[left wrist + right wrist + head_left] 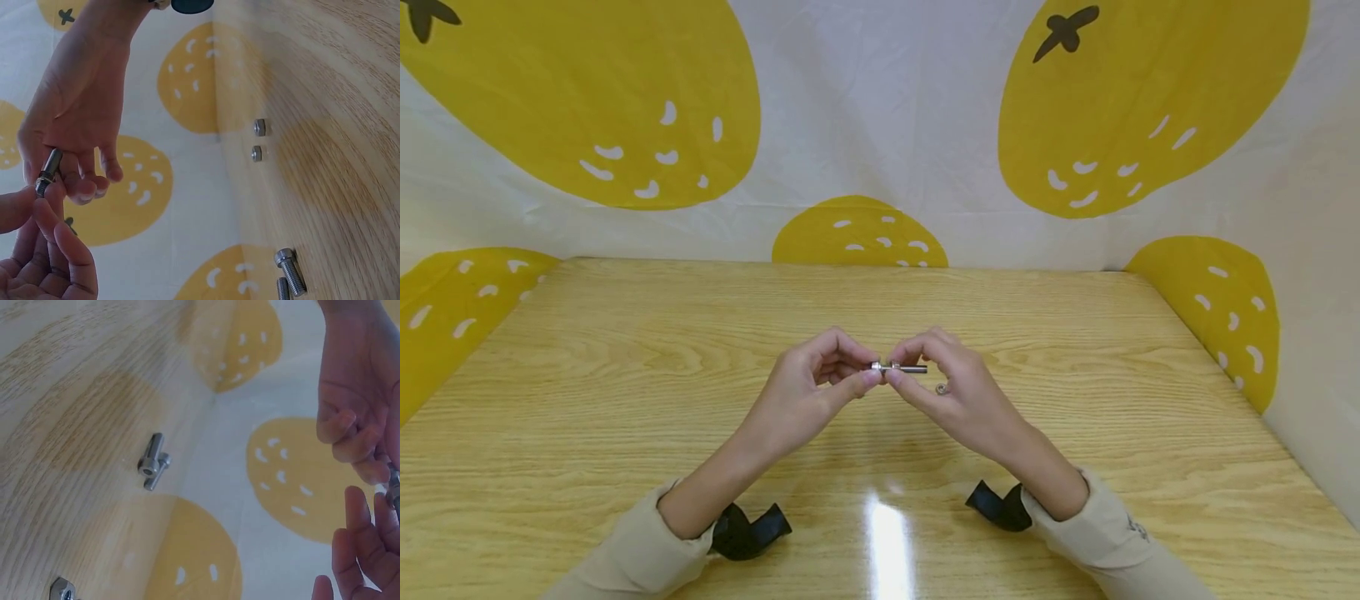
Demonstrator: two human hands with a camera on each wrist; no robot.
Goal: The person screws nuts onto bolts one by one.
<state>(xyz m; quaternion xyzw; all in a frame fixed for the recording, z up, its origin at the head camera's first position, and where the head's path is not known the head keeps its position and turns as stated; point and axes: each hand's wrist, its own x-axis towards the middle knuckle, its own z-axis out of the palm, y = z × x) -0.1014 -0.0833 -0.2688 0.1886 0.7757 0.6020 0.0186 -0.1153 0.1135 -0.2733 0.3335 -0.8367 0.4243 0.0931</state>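
Note:
Over the middle of the table both hands meet at a small metal bolt (914,368) held roughly level. My left hand (801,383) pinches its left end between thumb and fingertips. My right hand (951,379) pinches around a nut (895,365) partway along the bolt, and the bolt's other end sticks out beyond these fingers. Fingertips partly cover the nut, so how far it is threaded cannot be seen. In the left wrist view the same bolt (53,162) tilts between the fingers.
A loose nut (942,388) shows beside the right hand. In the left wrist view two nuts (259,127) lie apart from a pair of socket-head bolts (289,272) on the wooden table (625,325). A cloth with yellow fruit shapes (861,233) hangs behind.

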